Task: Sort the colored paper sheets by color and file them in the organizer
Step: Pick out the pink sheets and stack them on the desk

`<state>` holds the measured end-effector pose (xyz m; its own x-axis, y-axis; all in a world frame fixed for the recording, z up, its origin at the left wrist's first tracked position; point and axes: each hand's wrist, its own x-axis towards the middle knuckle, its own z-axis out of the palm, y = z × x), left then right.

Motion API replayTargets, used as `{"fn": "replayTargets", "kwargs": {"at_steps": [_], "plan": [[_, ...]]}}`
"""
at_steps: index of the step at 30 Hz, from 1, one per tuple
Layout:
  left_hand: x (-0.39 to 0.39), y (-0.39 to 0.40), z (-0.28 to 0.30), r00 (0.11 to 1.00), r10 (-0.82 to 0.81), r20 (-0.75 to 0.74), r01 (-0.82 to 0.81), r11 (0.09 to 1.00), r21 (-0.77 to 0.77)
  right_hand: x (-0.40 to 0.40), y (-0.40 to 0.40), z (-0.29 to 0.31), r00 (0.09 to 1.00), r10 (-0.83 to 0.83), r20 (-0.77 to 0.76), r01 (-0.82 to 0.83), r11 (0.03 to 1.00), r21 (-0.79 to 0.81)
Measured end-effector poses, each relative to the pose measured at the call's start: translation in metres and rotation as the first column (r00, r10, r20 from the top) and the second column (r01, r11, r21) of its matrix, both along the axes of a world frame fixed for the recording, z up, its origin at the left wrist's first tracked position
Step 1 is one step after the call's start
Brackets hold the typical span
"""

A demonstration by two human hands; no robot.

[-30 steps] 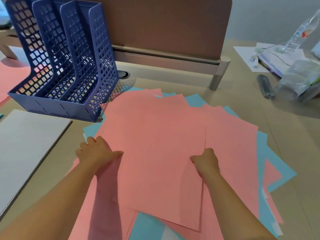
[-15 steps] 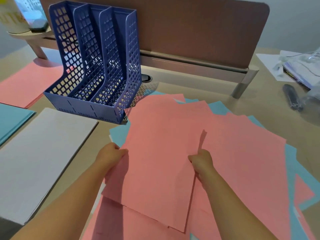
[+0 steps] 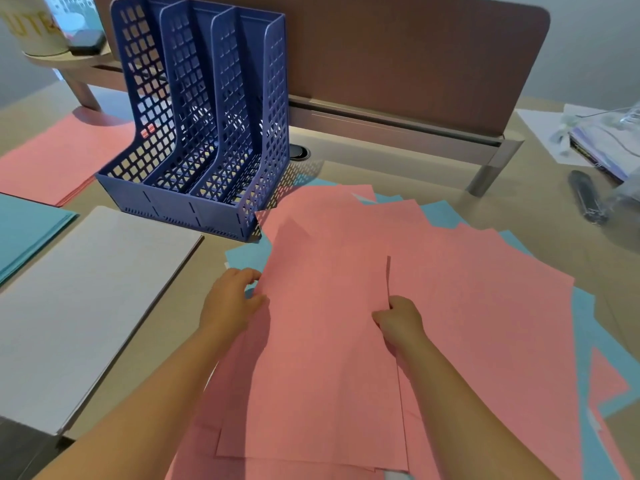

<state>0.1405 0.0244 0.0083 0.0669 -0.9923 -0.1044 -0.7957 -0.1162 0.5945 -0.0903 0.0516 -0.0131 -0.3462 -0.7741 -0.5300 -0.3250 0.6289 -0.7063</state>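
Observation:
A pink sheet [image 3: 325, 341] is held by both sides, slightly raised over a loose spread of pink sheets [image 3: 485, 306] and blue sheets [image 3: 440, 214] on the desk. My left hand [image 3: 230, 299] pinches its left edge. My right hand [image 3: 398, 320] grips its right edge, which stands up a little. The blue three-slot organizer [image 3: 207, 133] stands behind and to the left, its slots showing no paper. Sorted piles lie at the left: a pink pile [image 3: 59, 157], a blue pile [image 3: 24, 230] and a white pile [image 3: 86, 299].
A brown partition panel [image 3: 398, 53] on a metal rail closes off the back of the desk. At the right lie a dark cylindrical object [image 3: 587, 195] and a heap of papers and plastic [image 3: 602, 136]. A small shelf with a cup [image 3: 34, 26] is at the top left.
The view has swung left, bringing the sorted piles into sight. Both hands have lifted the top pink sheet off the spread and shifted it toward the left.

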Motion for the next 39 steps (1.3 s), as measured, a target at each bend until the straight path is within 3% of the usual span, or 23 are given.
{"fn": "replayTargets", "kwargs": {"at_steps": [3, 6, 9, 12, 15, 21, 28, 35, 39], "plan": [[0.001, 0.003, -0.001, 0.991, -0.102, 0.081, 0.107, 0.993, -0.056, 0.003, 0.002, 0.002, 1.000, 0.018, 0.020, -0.018, 0.999, -0.036], [-0.001, 0.005, -0.008, 0.993, -0.107, -0.051, 0.115, 0.977, 0.178, 0.001, 0.005, 0.008, 0.998, 0.036, -0.051, -0.040, 0.995, -0.093], [0.002, 0.002, -0.016, 0.971, 0.087, -0.225, -0.031, 0.970, 0.243, -0.017, 0.011, 0.015, 0.906, 0.063, -0.417, -0.115, 0.989, -0.098], [0.000, -0.001, -0.019, 0.939, 0.180, -0.293, -0.105, 0.962, 0.254, -0.048, 0.022, 0.016, 0.761, 0.176, -0.624, -0.104, 0.983, 0.150], [-0.009, -0.007, -0.023, 0.911, 0.226, -0.344, -0.136, 0.955, 0.265, -0.063, 0.034, 0.006, 0.775, 0.239, -0.585, -0.065, 0.951, 0.302], [-0.024, -0.013, -0.029, 0.891, 0.266, -0.366, -0.183, 0.952, 0.246, -0.065, 0.024, 0.008, 0.809, 0.230, -0.541, -0.066, 0.950, 0.307], [-0.036, -0.019, -0.023, 0.887, 0.293, -0.356, -0.224, 0.949, 0.222, -0.063, 0.023, 0.030, 0.796, 0.186, -0.576, -0.084, 0.976, 0.200], [-0.049, -0.031, 0.000, 0.948, 0.244, -0.204, -0.252, 0.968, -0.014, -0.080, 0.009, 0.053, 0.913, -0.019, -0.408, -0.062, 0.981, -0.185], [-0.052, -0.043, -0.003, 0.960, 0.195, -0.199, -0.187, 0.981, 0.056, -0.075, 0.005, 0.053, 0.989, -0.078, -0.126, 0.033, 0.945, -0.326]]}}
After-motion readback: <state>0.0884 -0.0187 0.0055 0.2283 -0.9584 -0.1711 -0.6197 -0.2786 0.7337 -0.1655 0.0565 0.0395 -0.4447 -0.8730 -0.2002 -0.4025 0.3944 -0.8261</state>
